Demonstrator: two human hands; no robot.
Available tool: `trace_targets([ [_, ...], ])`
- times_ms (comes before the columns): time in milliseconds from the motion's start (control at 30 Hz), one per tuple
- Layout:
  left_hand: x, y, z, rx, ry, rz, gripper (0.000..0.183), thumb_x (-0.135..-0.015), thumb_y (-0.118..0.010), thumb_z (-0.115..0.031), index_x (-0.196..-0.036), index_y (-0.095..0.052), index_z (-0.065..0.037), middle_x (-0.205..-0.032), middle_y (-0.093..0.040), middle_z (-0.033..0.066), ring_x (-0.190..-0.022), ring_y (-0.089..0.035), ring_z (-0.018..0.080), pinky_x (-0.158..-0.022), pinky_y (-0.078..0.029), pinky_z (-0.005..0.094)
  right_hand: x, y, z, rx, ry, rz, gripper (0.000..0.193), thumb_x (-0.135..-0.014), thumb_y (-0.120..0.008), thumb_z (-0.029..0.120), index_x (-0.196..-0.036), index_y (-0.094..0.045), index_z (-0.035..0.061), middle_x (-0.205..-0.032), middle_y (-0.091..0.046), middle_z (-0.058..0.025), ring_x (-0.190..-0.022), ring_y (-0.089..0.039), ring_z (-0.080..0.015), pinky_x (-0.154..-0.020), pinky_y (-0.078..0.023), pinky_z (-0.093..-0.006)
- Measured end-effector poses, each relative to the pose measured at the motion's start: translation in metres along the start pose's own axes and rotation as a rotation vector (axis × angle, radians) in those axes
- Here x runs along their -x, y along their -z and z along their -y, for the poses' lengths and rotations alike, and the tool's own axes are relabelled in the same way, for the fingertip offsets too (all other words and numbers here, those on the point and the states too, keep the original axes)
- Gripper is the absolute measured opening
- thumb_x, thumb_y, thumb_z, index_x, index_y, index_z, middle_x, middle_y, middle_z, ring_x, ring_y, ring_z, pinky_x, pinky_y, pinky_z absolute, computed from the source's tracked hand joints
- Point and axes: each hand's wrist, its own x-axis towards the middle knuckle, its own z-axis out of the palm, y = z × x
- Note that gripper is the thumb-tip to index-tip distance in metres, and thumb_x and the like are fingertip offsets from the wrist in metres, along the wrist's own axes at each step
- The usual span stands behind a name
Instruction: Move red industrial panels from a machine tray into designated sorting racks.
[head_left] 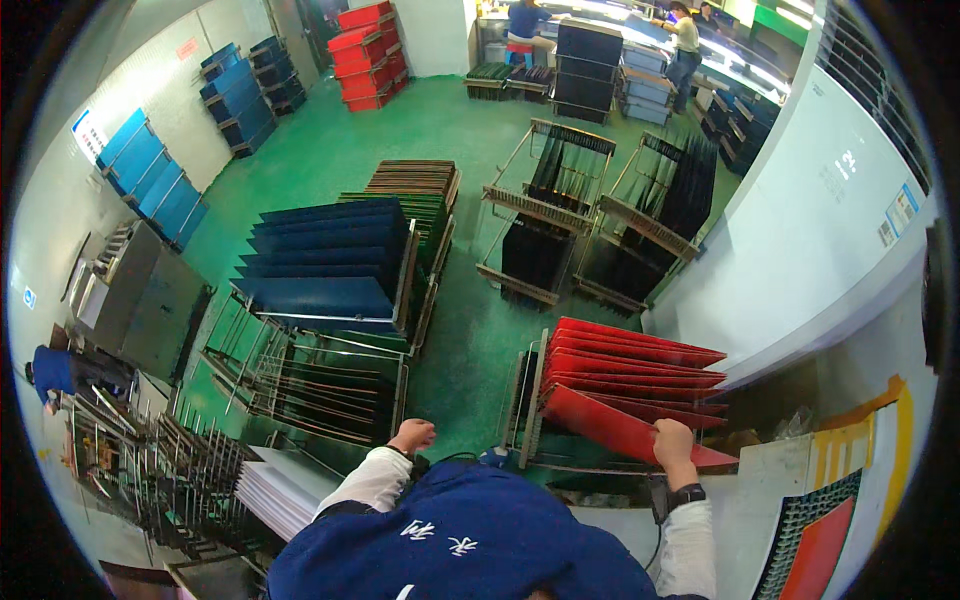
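Note:
My right hand (673,440) is closed on the upper edge of a red panel (605,422), the nearest in a row of upright red panels. These panels (635,362) stand tilted in a metal rack (533,395) to the right of my body. My left hand (412,436) is raised in front of me with its fingers curled in and nothing visible in them. It is nearest to a low wire rack holding dark thin panels (325,390). The lower part of the held panel reaches down into the rack.
Large blue panels (320,270) fill a rack ahead on the left. Two racks of dark panels (560,170) stand ahead on the green floor (455,330). White sheets (280,495) lie at my left. A pale curved wall (800,200) bounds the right. Other people work at the far benches.

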Motion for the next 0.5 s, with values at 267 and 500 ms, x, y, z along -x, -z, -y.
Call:
trace_targets([
  [267, -0.033, -0.029, -0.007, -0.106, -0.041, 0.122, 0.026, -0.079, -0.056, -0.015, -0.101, -0.057, 0.0, -0.075, -0.06, 0.0072, -0.051, -0.054, 0.0163, -0.04, -0.04, 0.0267, 0.049, 0.169, 0.059, -0.197, -0.076, -0.25, 0.012, -0.066, -0.054, 0.005, -0.075, -0.062, 0.0045, -0.071, -0.058, -0.014, -0.07, -0.055, -0.0337, -0.065, -0.043, -0.0419],
  [500, -0.048, -0.074, -0.024, -0.172, 0.037, 0.397, 0.023, -0.081, -0.055, -0.016, -0.099, -0.056, -0.002, -0.07, -0.057, 0.006, -0.052, -0.055, 0.0162, -0.04, -0.041, 0.0272, 0.216, 0.228, 0.038, -0.59, -0.802, -0.505, 0.028, -0.076, -0.057, 0.004, -0.103, -0.059, 0.0003, -0.089, -0.061, -0.0085, -0.08, -0.054, -0.0198, -0.076, -0.042, -0.0317],
])
